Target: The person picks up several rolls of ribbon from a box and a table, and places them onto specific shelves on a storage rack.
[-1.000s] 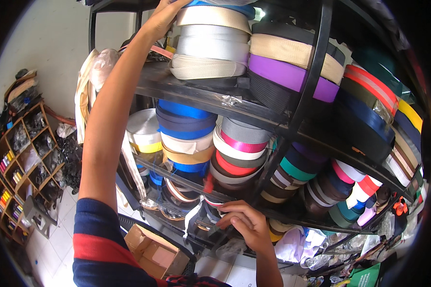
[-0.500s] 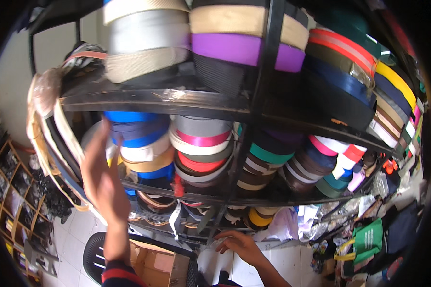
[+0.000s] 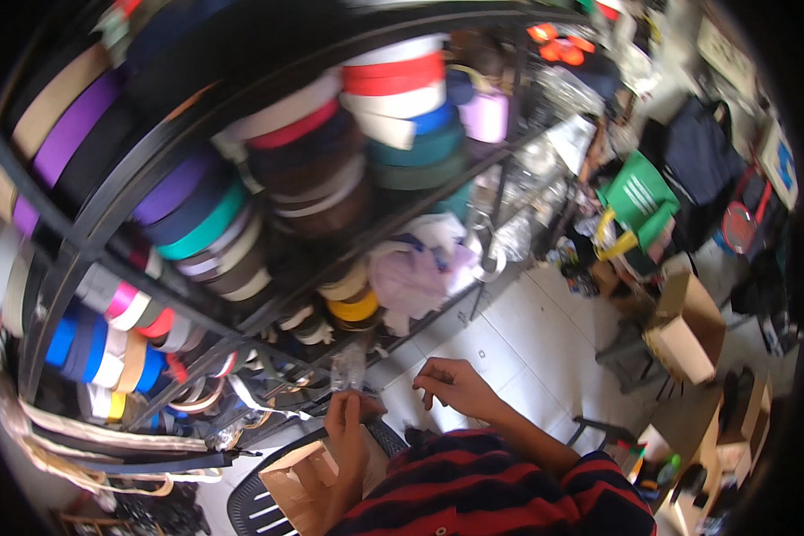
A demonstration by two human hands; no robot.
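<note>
My left hand (image 3: 347, 427) is in front of me, low and above a chair with a cardboard box on it. Its thumb and fingers are pressed together. A small dark patch shows beside the fingertips, and a clear plastic piece (image 3: 348, 368) appears just beyond them; whether the hand holds either I cannot make out. To its right, my right hand (image 3: 456, 389) hovers over the tiled floor with loosely bent fingers, some gap between them, and nothing visible in it. The open cardboard box (image 3: 299, 478) sits on the black chair (image 3: 257, 511).
A black metal shelf rack (image 3: 165, 134) crosses the left and top, loaded with ribbon and webbing rolls (image 3: 192, 214). Pale straps (image 3: 116, 427) hang at its end. Lilac cloth (image 3: 420, 272) lies low on it. A green bag (image 3: 639, 196) and another cardboard box (image 3: 688, 326) stand right.
My view has swung to the right along the rack. My left hand, raised before the rolls with fingers extended, has come down beside my right hand, its fingers now closed.
</note>
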